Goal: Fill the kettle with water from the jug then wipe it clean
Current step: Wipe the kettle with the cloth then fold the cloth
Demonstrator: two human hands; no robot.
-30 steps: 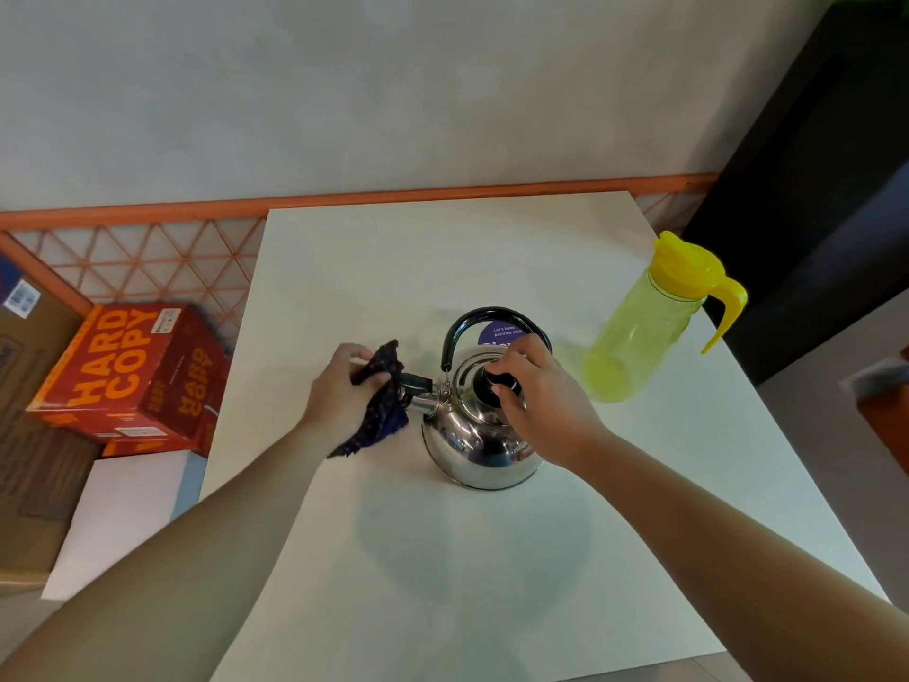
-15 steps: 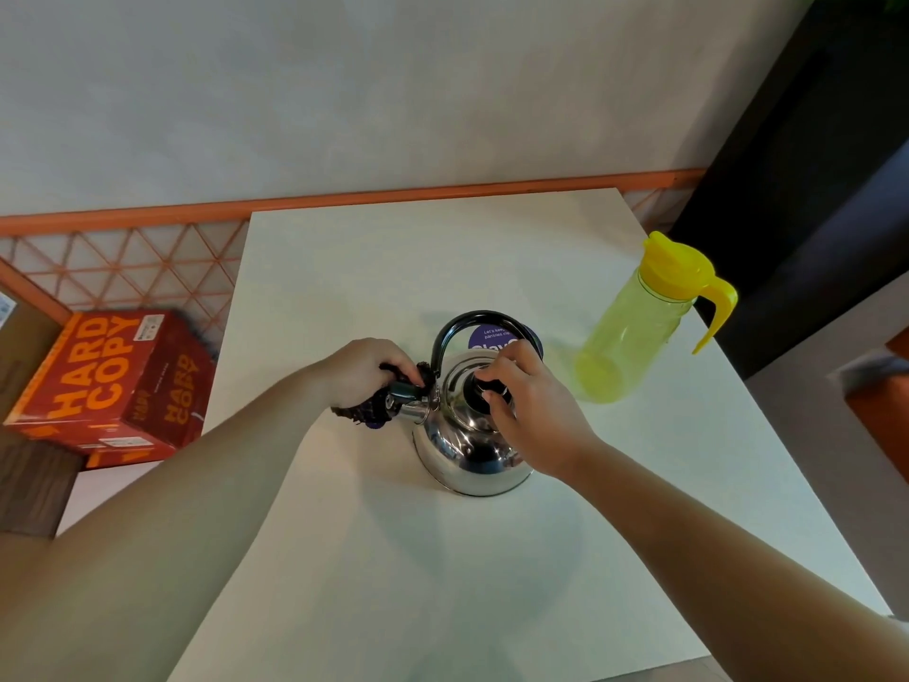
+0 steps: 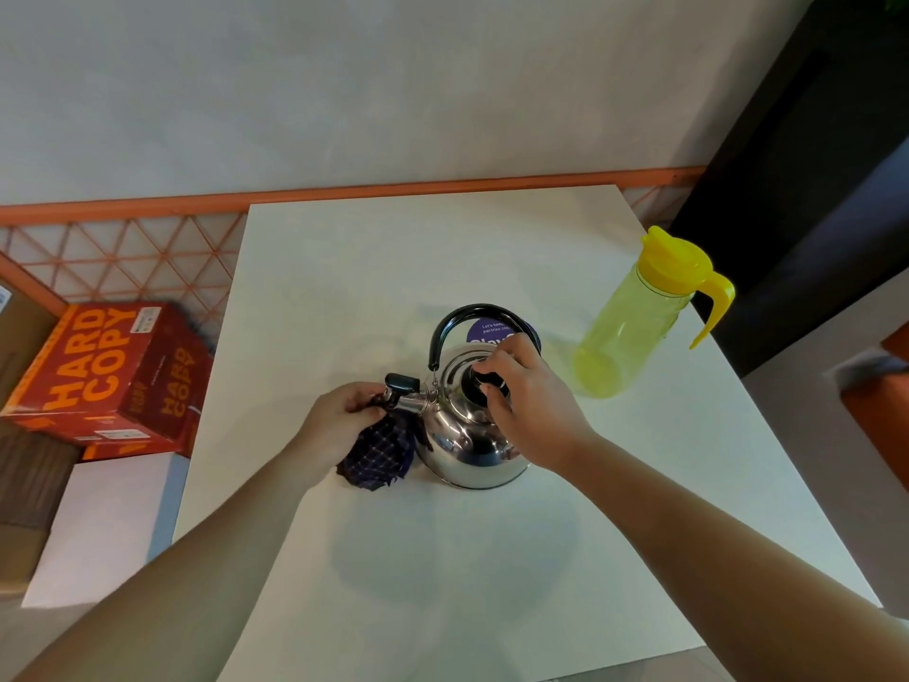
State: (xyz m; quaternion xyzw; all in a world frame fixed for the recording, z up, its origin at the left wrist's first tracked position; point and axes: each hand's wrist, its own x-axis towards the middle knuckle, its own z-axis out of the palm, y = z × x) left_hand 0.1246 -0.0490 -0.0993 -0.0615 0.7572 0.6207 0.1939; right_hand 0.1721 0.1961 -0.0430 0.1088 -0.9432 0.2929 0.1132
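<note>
A white table (image 3: 442, 583) fills the near view. At its centre the steel kettle (image 3: 467, 450) stands upright, spout toward 9 o'clock, handle arching 9-to-3. The left hand (image 3: 339, 425) grips a dark checked cloth (image 3: 378, 455) at the spout, and the right hand (image 3: 536, 411) pinches the lid knob (image 3: 477, 386). The yellow jug (image 3: 634, 337) stands at 2 o'clock, with a red box (image 3: 108, 376) off-table at 9. Beyond are an orange rail (image 3: 393, 192) and a pale wall (image 3: 344, 91).

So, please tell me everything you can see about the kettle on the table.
The kettle is round, of shiny mirror-like metal, and stands upright on the white table with its lid on. Its black arched handle is raised. The short spout, with a black cap, points toward the left hand, which presses a dark checked cloth against that side. The right hand grips the black lid knob.
</note>
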